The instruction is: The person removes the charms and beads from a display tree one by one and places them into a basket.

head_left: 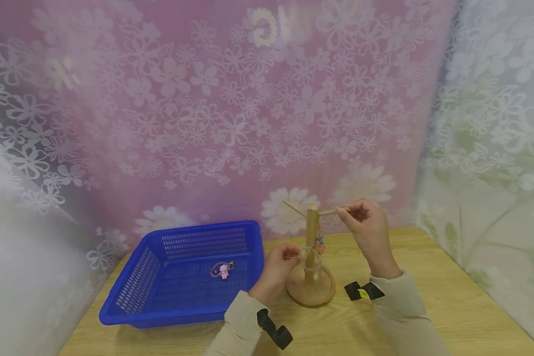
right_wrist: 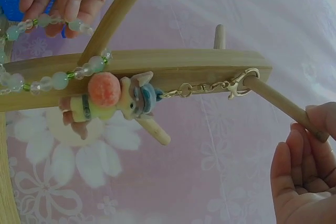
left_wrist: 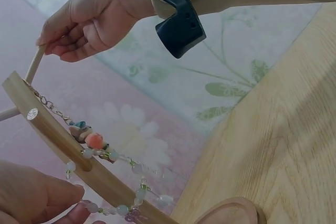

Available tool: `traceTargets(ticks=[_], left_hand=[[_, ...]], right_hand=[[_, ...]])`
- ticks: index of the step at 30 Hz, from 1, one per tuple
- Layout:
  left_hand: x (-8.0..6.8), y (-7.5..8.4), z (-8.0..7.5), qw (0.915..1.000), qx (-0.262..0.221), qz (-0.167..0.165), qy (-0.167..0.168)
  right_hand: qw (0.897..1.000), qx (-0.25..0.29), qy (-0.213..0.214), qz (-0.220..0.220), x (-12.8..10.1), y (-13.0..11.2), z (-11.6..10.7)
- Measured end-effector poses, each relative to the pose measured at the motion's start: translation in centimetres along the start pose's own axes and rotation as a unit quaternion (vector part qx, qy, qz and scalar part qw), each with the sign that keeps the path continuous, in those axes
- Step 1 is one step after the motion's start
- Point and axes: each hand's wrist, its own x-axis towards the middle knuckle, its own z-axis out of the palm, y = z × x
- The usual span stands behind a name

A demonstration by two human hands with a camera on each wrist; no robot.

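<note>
Head view: a wooden peg stand [head_left: 311, 257] rises from a round base on the worktop [head_left: 449, 306], just right of a blue basket [head_left: 182, 277]. I see a keychain [right_wrist: 118, 103] hanging from the stand; its clasp [right_wrist: 240, 83] is hooked over the upper right peg [right_wrist: 278, 106], and its small figure with an orange pompom lies against the post. A string of pale glass beads [right_wrist: 47, 80] drapes across the post below it.

Right hand [head_left: 367, 230]: fingers curled round the outer end of the upper right peg, pinching it; in the right wrist view the fingertips [right_wrist: 315, 121] close on the peg's tip, well apart from the clasp.

Left hand [head_left: 278, 272]: near the lower part of the post, fingers bent, holding the bead string; the left wrist view shows beads touching the fingertips [left_wrist: 79, 211].

Far left, inside the basket, a second trinket with a pink figure [head_left: 223, 270] lies on the mesh floor. A floral curtain [head_left: 249, 109] hangs behind the worktop.
</note>
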Motion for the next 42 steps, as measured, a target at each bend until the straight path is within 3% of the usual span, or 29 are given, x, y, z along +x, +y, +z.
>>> traceTargets(ticks=[6, 13, 20, 27, 34, 42], left_hand=[[-0.1, 0.4, -0.5, 0.9998, -0.012, 0.010, -0.012], [0.2, 0.7, -1.1, 0.9987, 0.017, 0.047, -0.014], [0.3, 1.1, -1.5, 0.9990, 0.003, 0.039, -0.023], [0.3, 1.9, -1.9, 0.9984, 0.003, 0.052, -0.021], [0.0, 3.0, -2.5, 0.9990, 0.000, 0.035, -0.027], [-0.5, 4.2, -3.2, 0.9979, -0.018, 0.047, -0.042]], right_hand=[[1.000, 0.001, 0.001, 0.003, -0.1, 0.1, 0.0], [1.000, -0.006, 0.000, -0.003, -0.1, -0.1, -0.2], [1.000, -0.004, 0.002, -0.003, 0.0, 0.0, -0.3], [1.000, -0.016, -0.005, -0.005, 0.1, 0.0, -0.3], [1.000, -0.025, 0.001, 0.014, 0.0, -0.7, -0.3], [0.998, -0.040, -0.010, 0.045, 0.0, -1.4, -0.2]])
